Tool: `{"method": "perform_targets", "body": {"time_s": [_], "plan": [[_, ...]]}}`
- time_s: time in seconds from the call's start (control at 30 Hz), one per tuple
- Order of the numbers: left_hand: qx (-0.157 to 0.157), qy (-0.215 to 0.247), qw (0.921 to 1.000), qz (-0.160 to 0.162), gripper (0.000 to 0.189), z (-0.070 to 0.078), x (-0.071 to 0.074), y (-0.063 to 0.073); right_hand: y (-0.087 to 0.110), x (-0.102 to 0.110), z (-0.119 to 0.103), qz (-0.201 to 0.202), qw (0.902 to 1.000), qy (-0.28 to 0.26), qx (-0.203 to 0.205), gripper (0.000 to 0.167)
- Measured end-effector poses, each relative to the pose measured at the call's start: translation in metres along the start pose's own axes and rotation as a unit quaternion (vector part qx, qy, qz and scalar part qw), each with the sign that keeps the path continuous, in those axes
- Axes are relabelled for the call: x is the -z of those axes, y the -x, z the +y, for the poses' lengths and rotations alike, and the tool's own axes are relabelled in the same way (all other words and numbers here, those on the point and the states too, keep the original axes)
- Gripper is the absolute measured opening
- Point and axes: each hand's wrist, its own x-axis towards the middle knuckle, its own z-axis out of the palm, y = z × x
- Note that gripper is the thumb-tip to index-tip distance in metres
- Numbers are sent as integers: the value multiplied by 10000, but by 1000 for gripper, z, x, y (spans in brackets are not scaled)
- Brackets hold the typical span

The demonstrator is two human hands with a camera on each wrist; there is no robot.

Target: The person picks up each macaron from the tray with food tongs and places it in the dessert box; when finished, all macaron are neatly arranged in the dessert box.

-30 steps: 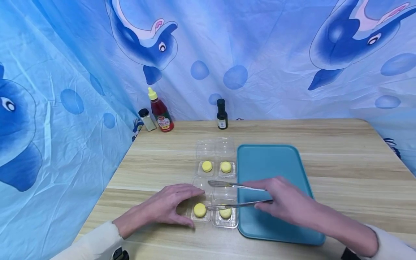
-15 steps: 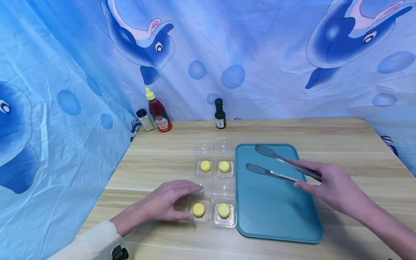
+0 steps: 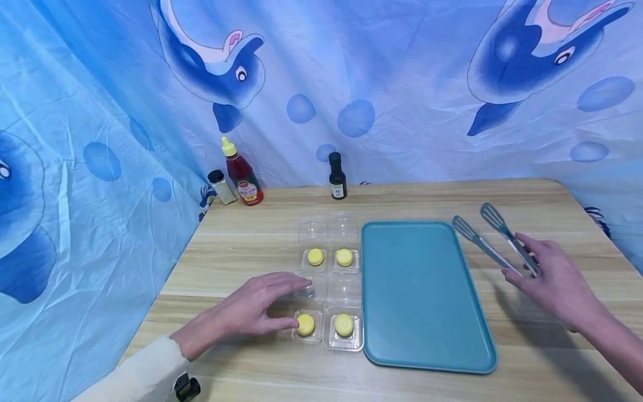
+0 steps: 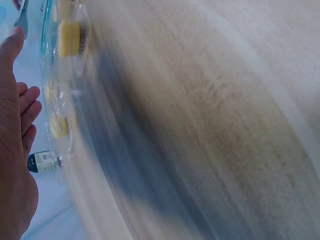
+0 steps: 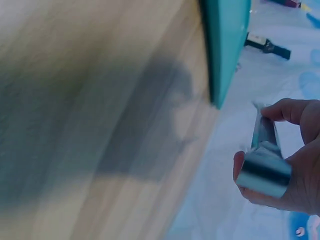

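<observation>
My right hand (image 3: 557, 279) grips a pair of metal tongs (image 3: 502, 240) with slotted ends spread apart, held to the right of the blue-green tray (image 3: 422, 296). Nothing sits between the tong ends. In the right wrist view the bent end of the tongs (image 5: 265, 172) lies in the palm. Beside the clear plastic boxes, my left hand (image 3: 256, 304) has its fingers loosely extended, the thumb near a yellow macaron (image 3: 305, 325); whether it touches is unclear. Other yellow macarons (image 3: 344, 325) sit one to each box, the lids (image 3: 344, 287) folded back.
Toward the table's back stand a small dark bottle (image 3: 337, 177), a red sauce bottle (image 3: 243, 176) with a yellow cap, and a spice jar (image 3: 222, 187) with a black lid. A blue dolphin-print curtain (image 3: 402, 84) hangs behind and at the left.
My right hand has carried the tongs away from the front right box, over the tray, to its right side. The macaron stays in that box. The left hand has barely moved.
</observation>
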Motion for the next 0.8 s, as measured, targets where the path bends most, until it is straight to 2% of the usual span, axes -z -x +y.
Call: {"method": "perform_targets", "body": {"time_s": [0.3,0.47,0.8], "plan": [[34,-62,9999,104,74,-3,1,1,1,-5,22,-317,9980,-5,-553,83],[106,-42,9998,137,73,-6,1,2,1,-10,33,-352,9972,76,-653,85],[177,-8,9997,138,71,-8,0,2,-1,-15,38,-414,9962,134,-752,78]]}}
